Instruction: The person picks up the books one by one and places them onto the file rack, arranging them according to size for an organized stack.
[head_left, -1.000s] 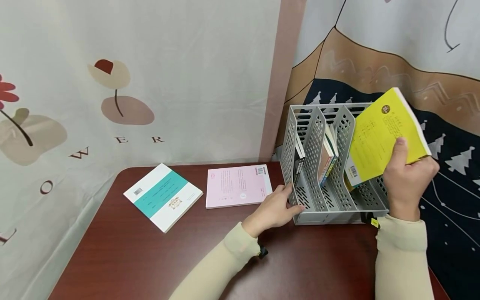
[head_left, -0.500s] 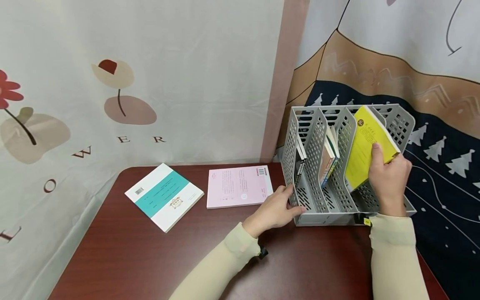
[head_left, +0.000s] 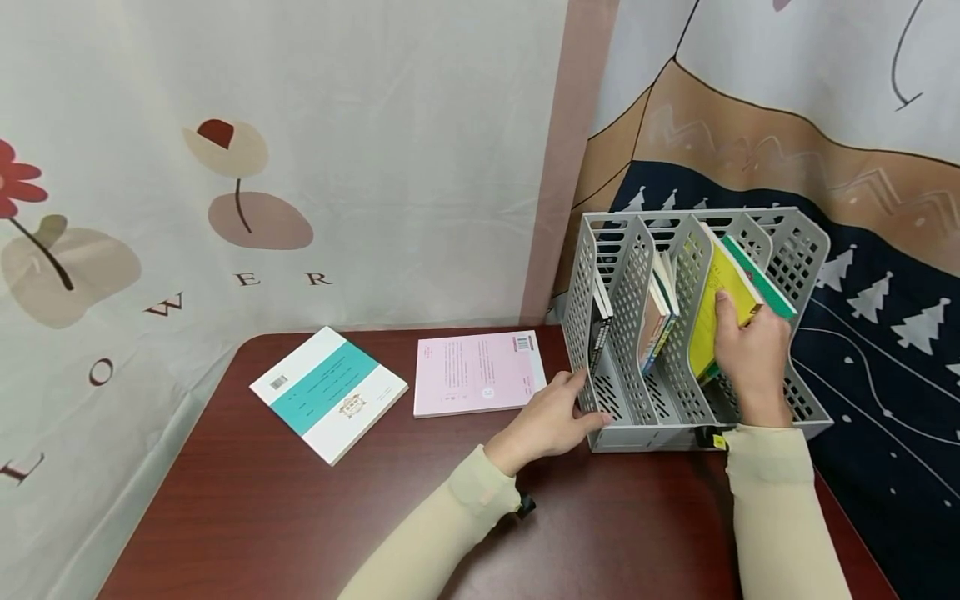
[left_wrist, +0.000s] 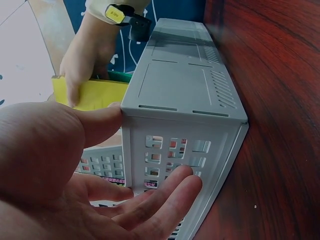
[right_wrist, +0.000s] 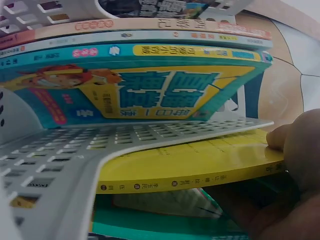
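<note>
My right hand [head_left: 757, 362] grips a yellow paperback book [head_left: 716, 304], thumb on its left cover. The book stands tilted inside a compartment of the grey perforated file rack [head_left: 660, 438], right beside a divider. A green book [head_left: 767, 275] is on its right, partly hidden by the hand. In the right wrist view the yellow spine [right_wrist: 190, 177] lies along the divider. My left hand [head_left: 543, 421] rests at the rack's front left corner. In the left wrist view its thumb [left_wrist: 102, 122] touches the corner, and the extended fingers lie along the perforated side wall.
Left of the rack, a pink book [head_left: 476, 375] and a white and teal book [head_left: 328, 396] lie flat on the dark red table [head_left: 300, 533]. Other rack compartments hold a dark-spined book [head_left: 598, 333] and several thin books [head_left: 658, 312]. Printed curtains [head_left: 420, 167] hang behind.
The yellow book has moved left and down into the rack compartment with my right hand, uncovering the green book beside it. The left hand stays at the rack's corner.
</note>
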